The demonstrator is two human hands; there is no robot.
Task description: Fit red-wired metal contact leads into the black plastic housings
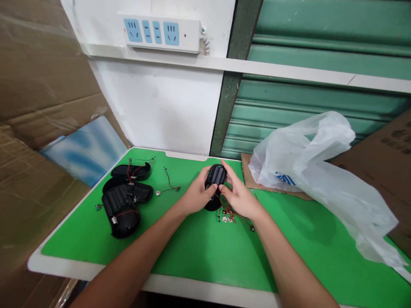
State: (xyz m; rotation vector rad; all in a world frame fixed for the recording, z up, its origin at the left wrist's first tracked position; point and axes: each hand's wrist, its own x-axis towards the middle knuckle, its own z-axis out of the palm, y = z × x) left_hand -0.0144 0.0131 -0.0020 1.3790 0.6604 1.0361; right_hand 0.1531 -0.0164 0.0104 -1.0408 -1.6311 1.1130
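Both my hands hold one black plastic housing with ribbed battery slots [217,174] just above the green mat [199,244]. My left hand [199,193] grips its left side, fingers curled round it. My right hand [236,196] grips the right side, the index finger stretched along the top. Thin red wires with small metal contacts [228,215] hang from the housing and lie on the mat under my right hand.
Several more black housings with red wires [123,201] lie at the mat's left. A loose wire with a small part [167,184] lies between them and my hands. A crumpled clear plastic bag [321,171] on cardboard fills the right. A power strip [160,33] hangs on the wall.
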